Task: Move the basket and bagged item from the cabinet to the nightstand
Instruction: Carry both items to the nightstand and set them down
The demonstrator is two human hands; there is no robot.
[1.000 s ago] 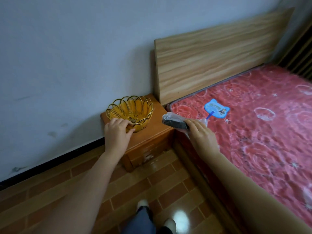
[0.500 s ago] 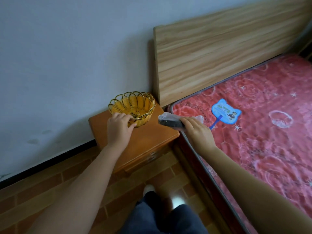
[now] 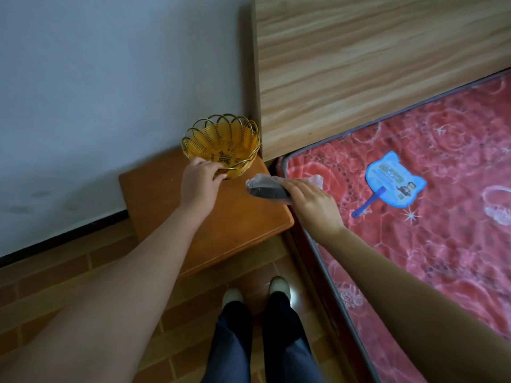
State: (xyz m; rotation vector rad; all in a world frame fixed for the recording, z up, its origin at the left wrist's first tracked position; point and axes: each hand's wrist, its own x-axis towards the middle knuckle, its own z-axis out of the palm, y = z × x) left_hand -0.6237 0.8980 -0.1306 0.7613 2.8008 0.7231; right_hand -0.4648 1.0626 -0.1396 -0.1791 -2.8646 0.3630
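Note:
A yellow woven basket (image 3: pixel 221 142) with a gold wire rim stands upright at the back right corner of the orange wooden nightstand (image 3: pixel 163 194), against the wall and the headboard. My left hand (image 3: pixel 198 183) grips its near rim. My right hand (image 3: pixel 311 201) holds a dark item in a clear plastic bag (image 3: pixel 265 187) over the nightstand's right edge; I cannot tell whether the bag touches the top.
A wooden headboard (image 3: pixel 373 64) rises behind the red patterned mattress (image 3: pixel 428 244) on the right. A blue cat-shaped hand fan (image 3: pixel 392 183) lies on the mattress. My feet and dark trousers (image 3: pixel 257 335) stand on the brick-pattern floor in front of the nightstand.
The view has closed in and tilted down over the nightstand. The basket sits further back toward the headboard corner. The bagged item has come over the nightstand's right edge.

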